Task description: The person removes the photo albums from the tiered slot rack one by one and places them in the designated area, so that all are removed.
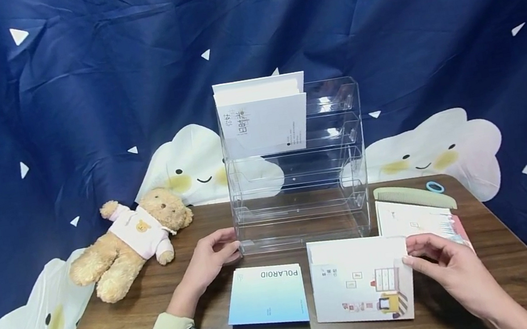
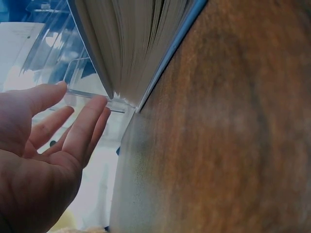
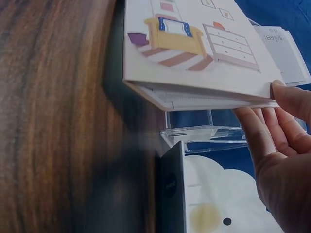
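A clear tiered rack point(image 1: 304, 227) stands upright at the back of the table. My left hand point(image 1: 213, 257) is at its lower left corner, thumb tip right at the edge; in the left wrist view the fingers point(image 2: 80, 128) are loosely extended. My right hand point(image 1: 447, 262) pinches the right edge of a white book point(image 1: 347, 301) with a drawn room on its cover, thumb on the front and fingers behind. In the right wrist view the book's lower edge is tilted up off the wood. Left of it lies a thick blue-to-pale book point(image 1: 267, 302) marked POLAROID.
White books point(image 1: 267, 123) stand in the rack's upper left. Behind my right hand lie another illustrated book point(image 1: 407, 222), a green comb point(image 1: 414, 198) and a small blue ring-shaped item point(image 1: 435, 187). A teddy bear point(image 1: 137, 236) lies at the left, before a blue curtain point(image 1: 124, 66).
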Demonstrator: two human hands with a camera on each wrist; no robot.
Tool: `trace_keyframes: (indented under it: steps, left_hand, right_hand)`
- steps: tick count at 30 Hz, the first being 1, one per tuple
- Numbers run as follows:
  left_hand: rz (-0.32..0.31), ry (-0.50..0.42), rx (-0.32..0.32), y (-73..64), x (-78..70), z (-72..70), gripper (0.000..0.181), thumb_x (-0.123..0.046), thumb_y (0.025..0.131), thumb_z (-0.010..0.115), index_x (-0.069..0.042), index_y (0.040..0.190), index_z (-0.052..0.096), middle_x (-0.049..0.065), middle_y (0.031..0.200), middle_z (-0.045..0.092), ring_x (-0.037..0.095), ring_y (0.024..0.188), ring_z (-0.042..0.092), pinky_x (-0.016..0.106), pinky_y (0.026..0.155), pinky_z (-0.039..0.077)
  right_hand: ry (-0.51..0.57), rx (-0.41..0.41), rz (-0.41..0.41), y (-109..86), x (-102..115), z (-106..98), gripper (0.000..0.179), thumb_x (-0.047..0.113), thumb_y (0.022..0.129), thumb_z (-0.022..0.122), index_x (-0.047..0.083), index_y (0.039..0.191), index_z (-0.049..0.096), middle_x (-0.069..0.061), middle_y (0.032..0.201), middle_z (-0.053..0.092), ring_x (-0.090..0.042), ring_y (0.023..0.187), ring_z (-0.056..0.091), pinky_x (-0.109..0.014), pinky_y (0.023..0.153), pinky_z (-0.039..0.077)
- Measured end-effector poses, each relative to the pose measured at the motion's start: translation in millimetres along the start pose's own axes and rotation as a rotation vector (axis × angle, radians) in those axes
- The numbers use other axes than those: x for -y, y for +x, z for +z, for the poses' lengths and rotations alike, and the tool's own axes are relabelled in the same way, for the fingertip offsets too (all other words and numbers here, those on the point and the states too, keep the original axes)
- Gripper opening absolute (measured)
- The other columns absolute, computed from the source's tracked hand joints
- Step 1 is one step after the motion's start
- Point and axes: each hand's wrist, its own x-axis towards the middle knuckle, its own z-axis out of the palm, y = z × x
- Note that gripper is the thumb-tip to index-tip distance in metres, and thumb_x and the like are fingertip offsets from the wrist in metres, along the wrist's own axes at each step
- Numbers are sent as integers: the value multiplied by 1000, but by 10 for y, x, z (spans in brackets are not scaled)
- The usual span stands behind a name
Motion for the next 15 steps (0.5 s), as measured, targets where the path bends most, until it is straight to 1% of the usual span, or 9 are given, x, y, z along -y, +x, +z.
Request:
trace_keyframes:
  steps: [4, 8, 15]
  left_hand:
    - [-4, -3, -2, -6, -9, 9, 49, -2, 109, 70, 11, 155, 57, 34, 145, 66, 38, 124, 75, 33, 101, 72]
    - [-3, 0, -2, -6, -12, 14, 49, -3, 110, 70, 10, 155, 57, 34, 146, 66, 39, 125, 75, 34, 101, 72]
    - [9, 14, -6, -4, -6, 10, 48, -4, 110, 70, 10, 154, 58, 34, 146, 66, 39, 125, 75, 34, 101, 72]
  right_hand:
    - [3, 25, 23, -24, -22, 2, 28, -8, 97, 80, -7, 124, 73, 18, 101, 78, 5, 95, 72, -7, 82, 59]
    - [-8, 59, 57, -46, -19, -5, 29, -2, 100, 81, -5, 128, 73, 18, 102, 79, 4, 95, 73, -7, 82, 59]
    - [-2, 107, 54, -69, -6, -10, 32, 3, 102, 80, -4, 132, 72, 17, 107, 80, 3, 97, 75, -11, 82, 63]
